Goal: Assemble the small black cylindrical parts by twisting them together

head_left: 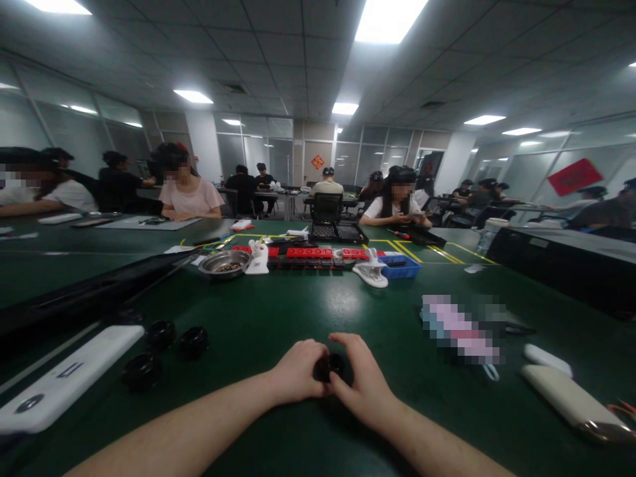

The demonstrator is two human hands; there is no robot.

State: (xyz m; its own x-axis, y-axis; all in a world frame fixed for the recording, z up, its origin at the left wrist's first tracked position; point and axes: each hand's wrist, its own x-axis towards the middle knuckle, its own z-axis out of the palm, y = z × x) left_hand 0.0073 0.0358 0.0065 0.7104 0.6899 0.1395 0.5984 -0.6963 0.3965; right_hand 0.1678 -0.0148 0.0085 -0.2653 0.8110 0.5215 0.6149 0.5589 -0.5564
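Observation:
My left hand (297, 370) and my right hand (366, 379) meet near the front middle of the green table (238, 430). Between them is a glossy black round piece (338, 364), partly covered by the fingers. My left fingers wrap its left side, while the thumb and curved fingers of my right hand close on its right side. Its exact kind does not show. To the left lie three similar black round pieces (142, 370), hollow-looking on top. Next to them rests a long white device (74, 377) with a round button.
Ahead stand a metal bowl (224, 264) of small parts, red blocks in a row (311, 253), white clips (371, 268) and a blue tray (400, 266). Right are a cream power bank (571, 397) and a black case (566, 265). People sit across the table.

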